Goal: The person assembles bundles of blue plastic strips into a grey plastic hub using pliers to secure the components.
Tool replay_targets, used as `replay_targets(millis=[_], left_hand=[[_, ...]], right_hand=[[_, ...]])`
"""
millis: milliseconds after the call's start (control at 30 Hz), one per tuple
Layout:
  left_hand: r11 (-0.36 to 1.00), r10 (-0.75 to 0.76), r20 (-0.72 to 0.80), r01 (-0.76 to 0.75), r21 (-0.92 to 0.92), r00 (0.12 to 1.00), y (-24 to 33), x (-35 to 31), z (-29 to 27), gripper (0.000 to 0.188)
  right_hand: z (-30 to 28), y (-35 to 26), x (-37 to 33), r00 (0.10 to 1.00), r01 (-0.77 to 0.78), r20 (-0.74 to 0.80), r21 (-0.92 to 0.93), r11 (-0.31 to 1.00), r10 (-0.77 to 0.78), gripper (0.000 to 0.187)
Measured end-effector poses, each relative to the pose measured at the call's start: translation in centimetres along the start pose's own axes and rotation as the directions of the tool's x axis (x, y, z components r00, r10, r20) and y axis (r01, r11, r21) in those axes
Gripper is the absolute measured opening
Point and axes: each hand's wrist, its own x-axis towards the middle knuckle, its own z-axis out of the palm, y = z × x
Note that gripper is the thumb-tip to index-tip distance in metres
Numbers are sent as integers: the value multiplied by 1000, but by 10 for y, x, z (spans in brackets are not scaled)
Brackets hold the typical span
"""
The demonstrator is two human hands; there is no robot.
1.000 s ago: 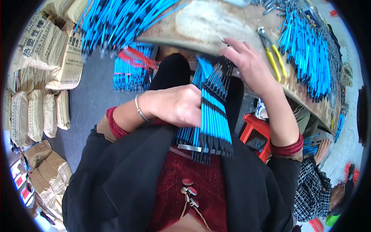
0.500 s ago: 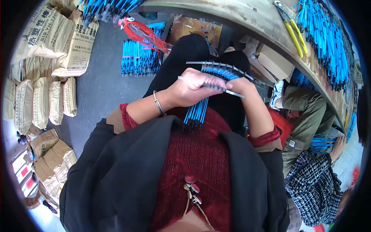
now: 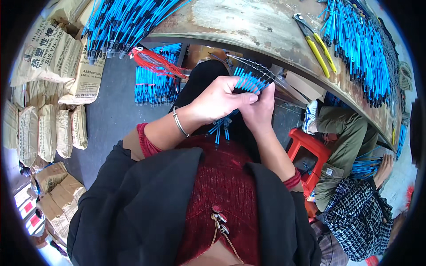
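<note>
Above my lap, both hands grip a fanned bundle of thin blue rods with black ends (image 3: 249, 82). My left hand (image 3: 216, 101) is closed round the bundle's left side, its thumb pressed across the front. My right hand (image 3: 261, 108) is closed round the right side, with its fingers partly hidden behind the rods. A thin curved strip with dark cross pieces (image 3: 254, 64) arcs just beyond the rod tips. Below my hands, several more blue rods (image 3: 218, 131) hang down over my lap; whether they belong to the same bundle I cannot tell.
A worn wooden table (image 3: 230, 20) curves across the far side, bearing yellow-handled pliers (image 3: 320, 51) and blue rod piles (image 3: 359, 53). More bundles (image 3: 155, 84) and red strands (image 3: 155, 62) lie left. A red stool (image 3: 313, 150) and a seated co-worker (image 3: 359, 217) are at right; sacks (image 3: 44, 53) at left.
The view has shifted, showing more of the table and the stool. My hands have turned the bundle so its rods fan upward. The pale strips across my hands no longer lie there.
</note>
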Motion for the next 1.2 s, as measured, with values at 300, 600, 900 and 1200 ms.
replay_targets(millis=[300, 600, 900, 1200], left_hand=[[936, 326, -149, -297, 190, 933, -16, -34, -17, 29], [925, 348, -11, -342, 166, 937, 20, -10, -43, 25], [975, 192, -237, -158, 154, 952, 13, -11, -38, 17], [706, 677, -261, -508, 493, 688, 35, 0, -48, 10]], right_hand=[[19, -14, 2, 999, 3, -40, -117, 993, -8, 63], [31, -18, 3, 985, 140, -75, -173, 975, -155, 49], [39, -19, 13, 992, 67, -105, -41, 997, -71, 29], [31, -20, 22, 999, -48, -29, -52, 998, 46, 30]])
